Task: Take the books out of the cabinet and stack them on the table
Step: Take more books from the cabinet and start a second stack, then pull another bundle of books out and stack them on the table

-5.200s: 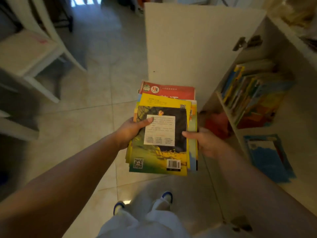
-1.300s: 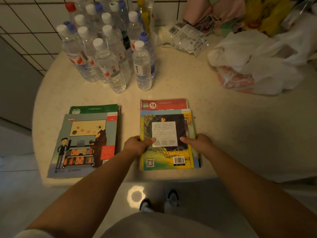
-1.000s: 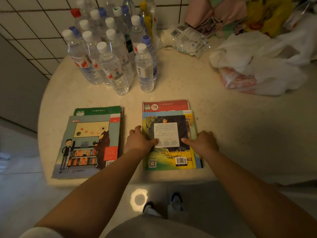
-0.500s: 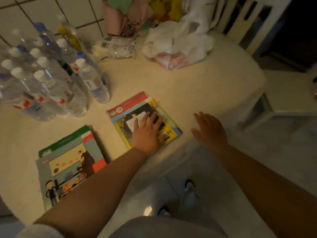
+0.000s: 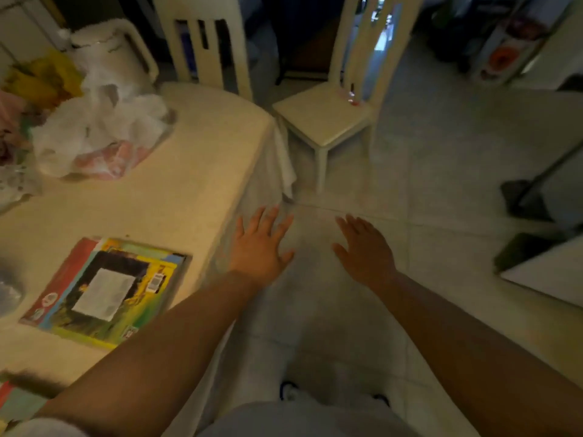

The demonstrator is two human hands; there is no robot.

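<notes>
Now both hands hung free over the tiled floor (image 5: 441,171) in the middle of the frame, each grip released and holding nothing. The left hand (image 5: 257,250) had its fingers spread and straight, just off the right edge of the tabletop (image 5: 176,190); whether it touched the hanging cloth could not be told. The right hand (image 5: 364,250) was near it to the right, palm down, fingers loosely extended, and the two hands were apart from each other.

At the lower left of the frame the stack of books (image 5: 107,290) lay flat on the tabletop, near its front edge, the top cover yellow and green with a dark panel and a white text block, a red cover showing beneath on the left side. A corner of a second stack (image 5: 19,402) peeped in at the bottom left, partly hidden by the left forearm.

Toward the upper left, white plastic bags (image 5: 97,134) were heaped on the tabletop, with yellow and pink stuff behind them, too blurred to name. Two pale chairs (image 5: 328,118) stood at the top centre of the frame, one tucked against the tabletop's far edge, the other on the floor to its right
</notes>
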